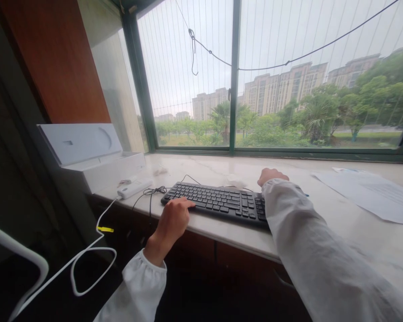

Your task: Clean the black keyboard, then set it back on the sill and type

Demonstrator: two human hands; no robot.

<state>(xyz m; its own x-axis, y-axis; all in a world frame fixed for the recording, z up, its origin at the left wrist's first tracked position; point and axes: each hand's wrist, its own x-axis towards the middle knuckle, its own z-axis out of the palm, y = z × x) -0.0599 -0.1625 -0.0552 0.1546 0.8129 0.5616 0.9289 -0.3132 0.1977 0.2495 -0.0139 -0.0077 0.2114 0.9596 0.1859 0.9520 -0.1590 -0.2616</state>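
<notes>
A black keyboard (218,199) lies on the pale marble-look sill, its right end partly covered by my right sleeve. At its front left edge, my left hand (174,217) is closed with bent fingers, one fingertip resting on the edge keys; the thumb is hidden. Past the keyboard's far right corner, my right hand (272,175) is curled with the knuckles up. What its fingers hold, if anything, is out of sight. A dark cable (154,191), partly bundled, lies by the keyboard's left end. Behind the keyboard is a crumpled whitish piece (235,181), perhaps tissue or plastic.
To the left stand an open white box (110,172) and a white power strip (134,188). Its white cord (87,243), with a yellow tag, hangs below the sill (255,246). Papers (372,194) lie at right. A green-framed window (234,89) rises behind.
</notes>
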